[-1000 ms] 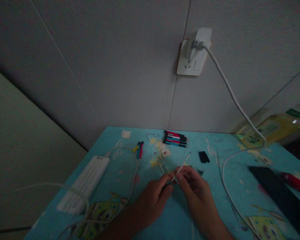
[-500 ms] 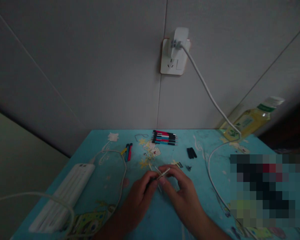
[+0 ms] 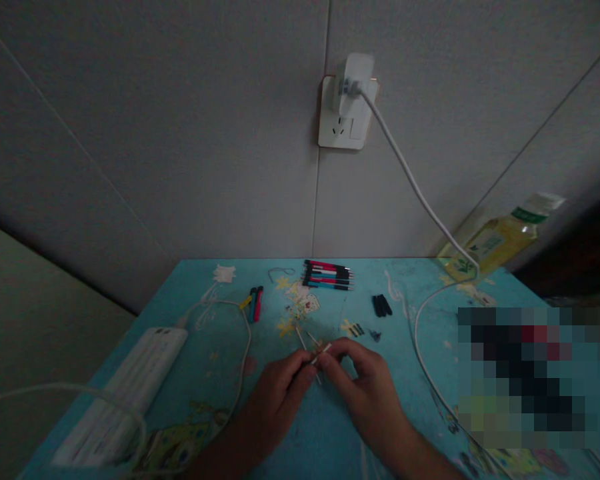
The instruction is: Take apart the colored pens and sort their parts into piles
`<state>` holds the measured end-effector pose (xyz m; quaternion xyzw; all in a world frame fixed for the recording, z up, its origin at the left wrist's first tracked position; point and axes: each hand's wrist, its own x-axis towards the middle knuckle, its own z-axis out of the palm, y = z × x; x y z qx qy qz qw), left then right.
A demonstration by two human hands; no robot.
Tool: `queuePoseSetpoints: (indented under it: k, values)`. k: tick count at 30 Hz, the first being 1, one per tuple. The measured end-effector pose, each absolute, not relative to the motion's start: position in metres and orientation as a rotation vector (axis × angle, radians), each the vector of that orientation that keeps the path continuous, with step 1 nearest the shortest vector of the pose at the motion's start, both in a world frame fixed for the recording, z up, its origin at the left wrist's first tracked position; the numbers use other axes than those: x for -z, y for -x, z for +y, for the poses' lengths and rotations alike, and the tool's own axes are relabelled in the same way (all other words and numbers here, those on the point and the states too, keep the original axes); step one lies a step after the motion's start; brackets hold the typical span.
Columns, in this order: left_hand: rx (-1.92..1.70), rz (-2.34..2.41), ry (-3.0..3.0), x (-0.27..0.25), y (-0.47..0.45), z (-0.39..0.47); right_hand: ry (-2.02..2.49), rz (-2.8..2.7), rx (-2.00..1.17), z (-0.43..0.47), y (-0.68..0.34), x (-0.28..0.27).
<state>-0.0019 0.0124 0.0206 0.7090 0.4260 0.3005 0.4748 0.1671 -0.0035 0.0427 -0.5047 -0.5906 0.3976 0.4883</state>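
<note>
Between my two hands is a thin white stick [image 3: 327, 349], which looks like a pen refill, slanting up to the right. My left hand [image 3: 283, 390] pinches its lower end with thumb and forefinger. At the upper end, my right hand [image 3: 364, 387] closes its thumb and fingertips on it. More thin pale sticks [image 3: 301, 337] lie on the table just beyond and beneath my fingers. Past my right hand are short dark and pale pieces [image 3: 356, 329], a small dark heap [image 3: 375, 335] too small to make out, and several black grip sleeves [image 3: 382, 305].
A row of assembled pens [image 3: 327, 275] lies near the wall. Blue and red pen barrels [image 3: 256, 305] are at left. A white power strip [image 3: 123, 393] and cable run along the left side. A yellow bottle [image 3: 500, 240] stands back right, near a charging cable [image 3: 405, 163] from the wall socket [image 3: 344, 130].
The white stick has shifted slightly down and left, and my right fingers now cover more of its upper end. Both hands stay together. The whole view has moved slightly.
</note>
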Motion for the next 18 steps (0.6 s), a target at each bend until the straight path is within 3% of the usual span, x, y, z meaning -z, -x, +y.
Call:
queuePoseSetpoints:
  k: [18]
  values:
    - [-0.694, 1.059, -1.65, -0.0263, 0.0016, 0.0089, 1.3, -1.503, -0.88, 0.0034, -0.1748, -0.0361]
